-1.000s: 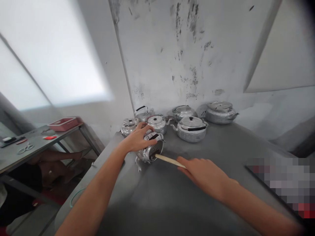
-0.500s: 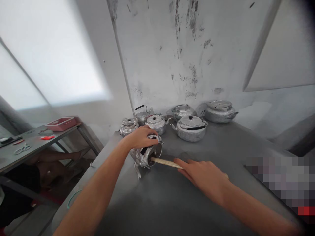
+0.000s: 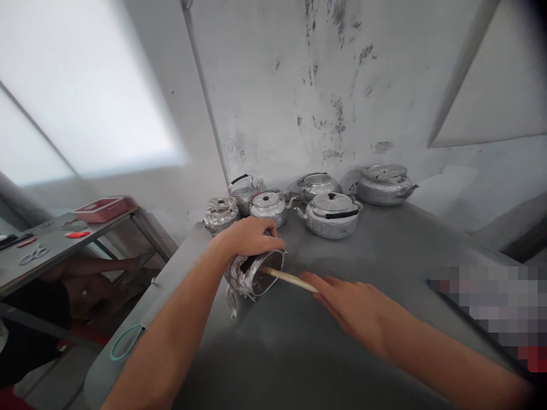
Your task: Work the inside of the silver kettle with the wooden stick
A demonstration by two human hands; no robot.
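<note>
A small dented silver kettle point(image 3: 239, 280) lies tipped on the grey table, its round mouth facing right and its spout pointing down to the left. My left hand point(image 3: 252, 236) is closed over its upper side, fingers wrapped around the body. My right hand point(image 3: 350, 302) grips a pale wooden stick point(image 3: 293, 278), whose far end is inside the kettle's mouth; the tip is hidden there. A black handle grip point(image 3: 248, 263) lies against the kettle.
Behind my hands several silver kettles stand near the wall, among them a lidded kettle point(image 3: 332, 219) and a wide kettle point(image 3: 387, 185). A teal loop point(image 3: 127, 343) lies at the table's left edge. The side table point(image 3: 64, 250) holds a pink basket point(image 3: 105, 209) and scissors point(image 3: 34, 254). Someone's legs show beneath.
The kettle has turned slightly, so its mouth shows more fully, and the stick slants a little more steeply inside it. Both hands keep their grips. The view has shifted slightly.
</note>
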